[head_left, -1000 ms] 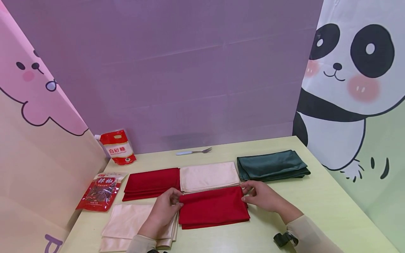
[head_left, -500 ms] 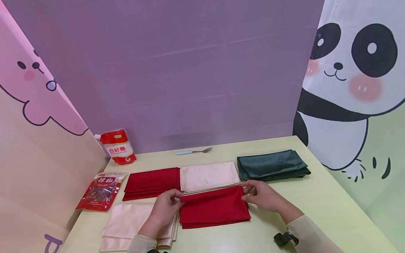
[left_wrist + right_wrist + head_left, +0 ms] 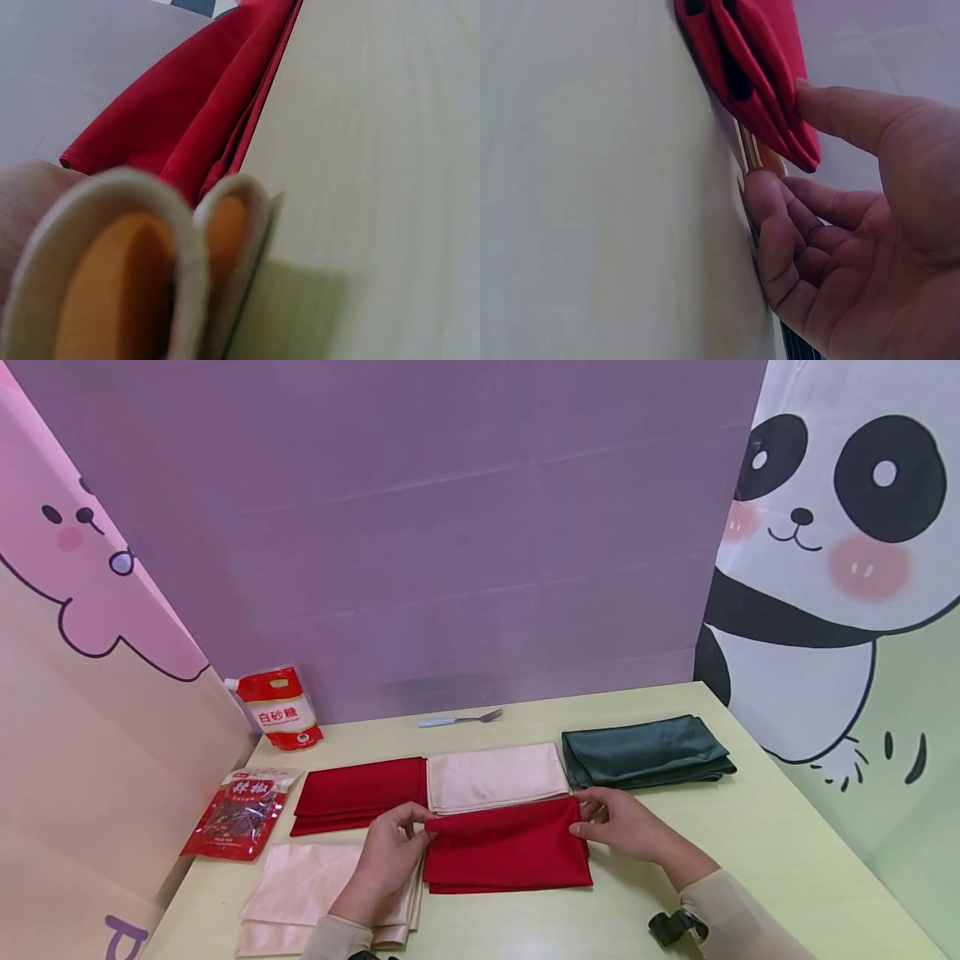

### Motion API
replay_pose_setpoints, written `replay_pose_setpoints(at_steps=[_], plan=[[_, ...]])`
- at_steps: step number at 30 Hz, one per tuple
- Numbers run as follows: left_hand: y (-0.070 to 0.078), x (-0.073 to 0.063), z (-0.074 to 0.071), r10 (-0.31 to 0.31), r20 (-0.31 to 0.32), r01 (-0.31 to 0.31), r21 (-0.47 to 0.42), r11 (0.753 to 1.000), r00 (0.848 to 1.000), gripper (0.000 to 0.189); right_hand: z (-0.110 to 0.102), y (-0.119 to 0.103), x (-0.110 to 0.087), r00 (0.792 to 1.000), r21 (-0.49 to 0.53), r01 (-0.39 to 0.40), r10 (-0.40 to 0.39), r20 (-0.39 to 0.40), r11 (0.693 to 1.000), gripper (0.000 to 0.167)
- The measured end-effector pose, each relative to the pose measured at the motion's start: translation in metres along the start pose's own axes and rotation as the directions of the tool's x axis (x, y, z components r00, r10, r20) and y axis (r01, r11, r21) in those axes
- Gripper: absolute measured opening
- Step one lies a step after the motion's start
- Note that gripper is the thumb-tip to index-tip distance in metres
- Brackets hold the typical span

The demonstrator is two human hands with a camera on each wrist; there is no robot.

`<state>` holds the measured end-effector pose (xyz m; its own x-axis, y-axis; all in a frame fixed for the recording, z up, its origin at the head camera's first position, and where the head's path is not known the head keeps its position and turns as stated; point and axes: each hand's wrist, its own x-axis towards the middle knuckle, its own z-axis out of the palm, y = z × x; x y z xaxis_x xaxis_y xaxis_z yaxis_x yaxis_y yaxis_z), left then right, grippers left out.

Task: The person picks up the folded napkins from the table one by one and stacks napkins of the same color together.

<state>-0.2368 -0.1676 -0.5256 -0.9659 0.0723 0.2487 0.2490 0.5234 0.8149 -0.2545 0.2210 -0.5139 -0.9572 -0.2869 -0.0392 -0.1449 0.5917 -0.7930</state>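
A folded red cloth (image 3: 510,847) lies before me in the head view, its far edge lifted. My left hand (image 3: 392,850) pinches its far left corner. At the far right corner my right hand (image 3: 618,825) holds it. In the right wrist view the right thumb (image 3: 847,112) presses the stacked red layers (image 3: 757,67), and the other fingers curl below their end. The left wrist view shows the red cloth (image 3: 217,90) sloping up from the table, behind blurred beige folds (image 3: 127,225). A folded beige cloth (image 3: 300,881) lies partly under my left forearm.
Along the back lie a second folded red cloth (image 3: 360,793), a folded cream cloth (image 3: 495,777) and a folded dark green cloth (image 3: 645,750). Behind them is a fork (image 3: 457,720). A red-and-white sugar pouch (image 3: 281,710) and a chili packet (image 3: 243,814) stand by the left wall.
The red cloth between my hands has shifted slightly away from me, its near edge drawn back and its far edge raised a little. The other things have not moved.
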Motion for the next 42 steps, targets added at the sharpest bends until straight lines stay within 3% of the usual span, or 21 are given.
replay_pose_setpoints(at_steps=[6,16,23,30,42], plan=[[0.001,0.0008,0.0007,0.003,-0.03,-0.004,-0.028,1.0,1.0,0.027,-0.0009,0.0005,-0.0003,1.0,0.009,0.025,-0.025,0.013,1.0,0.026],[0.0067,0.0001,0.0008,-0.018,-0.005,0.017,-0.118,0.993,1.0,0.024,-0.0025,0.0019,-0.0005,0.993,0.138,0.079,-0.09,0.08,0.987,0.015],[0.0035,0.0003,0.0024,-0.029,0.046,0.038,-0.21,0.977,0.998,0.021,-0.0042,0.0028,-0.0007,0.986,0.329,0.024,-0.077,0.15,0.944,0.026],[0.0014,0.0,0.0017,-0.062,0.097,0.087,-0.273,0.958,0.993,0.021,-0.0032,0.0055,-0.0009,0.98,0.365,-0.048,-0.026,0.195,0.93,0.044],[0.0011,-0.0006,0.0023,-0.096,0.099,0.124,-0.324,0.938,0.99,0.034,-0.004,0.0028,-0.0025,0.981,0.426,-0.046,-0.039,0.19,0.904,0.041]])
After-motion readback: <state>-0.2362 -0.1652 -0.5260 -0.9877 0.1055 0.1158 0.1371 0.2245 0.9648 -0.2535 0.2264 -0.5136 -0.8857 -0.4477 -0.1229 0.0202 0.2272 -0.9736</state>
